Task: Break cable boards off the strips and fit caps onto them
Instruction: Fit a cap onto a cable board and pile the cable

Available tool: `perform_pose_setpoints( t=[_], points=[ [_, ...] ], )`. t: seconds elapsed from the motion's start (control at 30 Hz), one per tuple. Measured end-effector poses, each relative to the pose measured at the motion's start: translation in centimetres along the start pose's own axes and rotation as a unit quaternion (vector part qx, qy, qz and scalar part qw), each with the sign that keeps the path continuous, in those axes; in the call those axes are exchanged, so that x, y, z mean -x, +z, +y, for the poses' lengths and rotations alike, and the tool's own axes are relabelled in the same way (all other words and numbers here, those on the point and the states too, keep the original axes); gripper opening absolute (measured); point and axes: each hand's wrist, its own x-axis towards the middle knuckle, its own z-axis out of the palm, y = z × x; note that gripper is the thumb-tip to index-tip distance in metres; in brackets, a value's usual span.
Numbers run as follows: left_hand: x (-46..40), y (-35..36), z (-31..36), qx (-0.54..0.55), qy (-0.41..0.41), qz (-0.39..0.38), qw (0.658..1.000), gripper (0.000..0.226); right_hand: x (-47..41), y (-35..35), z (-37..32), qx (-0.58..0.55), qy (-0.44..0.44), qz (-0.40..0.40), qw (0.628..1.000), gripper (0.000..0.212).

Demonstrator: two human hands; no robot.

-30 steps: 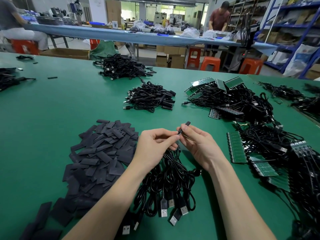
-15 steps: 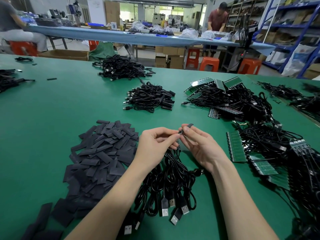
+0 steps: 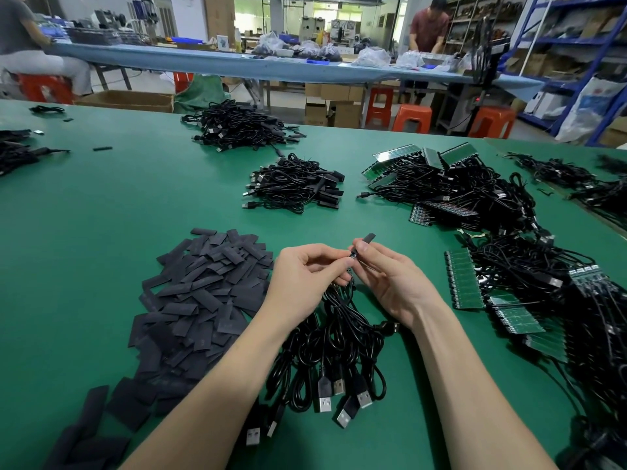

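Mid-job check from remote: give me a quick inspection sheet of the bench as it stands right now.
Surface: green table, flat.
Job's things: black cap pinched in the right hand; loose pile of caps at left; green board strips at right.
Clutter: stray black bits near the far left edge.
Hands: left hand grips a cable end against the cap; right-hand fingers curled on the cap.
Cables: bundle with plugs under the hands; finished pile farther back; tangled heap at right.
Surroundings: blue bench, orange stools, shelving, two other people.
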Motion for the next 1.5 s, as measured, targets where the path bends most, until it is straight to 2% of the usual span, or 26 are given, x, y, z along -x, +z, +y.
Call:
perform_pose_setpoints(
  t=[0.2, 0.37, 0.53, 0.87, 0.97, 1.1, 1.27, 1.5],
  points=[
    [-0.2, 0.0, 0.2, 0.045, -0.015, 0.001, 0.999, 0.009, 0.2, 0.1, -0.1, 0.001, 0.014, -0.013, 1.0, 0.005],
    [0.0, -0.2, 0.7, 0.117, -0.055, -0.017, 0.992, 0.01, 0.6, 0.2, -0.3, -0.014, 0.041, -0.014, 0.999, 0.005],
    [0.1, -0.3, 0.8, 0.112, -0.061, -0.04, 0.991, 0.01, 0.7, 0.2, -0.3, 0.01, 0.049, -0.032, 0.998, 0.008],
    [0.0, -0.4, 0.5, 0.12, -0.062, -0.027, 0.99, 0.014, 0.6, 0.0, -0.2, 0.036, 0.042, -0.068, 0.996, 0.015],
    [-0.1, -0.2, 0.6, 0.136, -0.065, -0.023, 0.988, 0.016, 0.5, 0.2, 0.0, 0.018, 0.021, -0.057, 0.998, 0.024],
    [-0.2, -0.1, 0.5, 0.143, -0.068, -0.01, 0.987, 0.013, 0.4, 0.5, 0.2, 0.032, -0.061, -0.036, 0.997, 0.04],
    [-0.2, -0.1, 0.5, 0.132, -0.071, 0.003, 0.989, 0.011, 0.3, 1.1, 0.4, 0.034, -0.107, -0.009, 0.994, 0.035],
    [-0.2, -0.1, 0.5, 0.127, -0.073, 0.009, 0.989, 0.011, 0.1, 1.3, 0.7, 0.027, -0.093, -0.005, 0.995, 0.035]
  ],
)
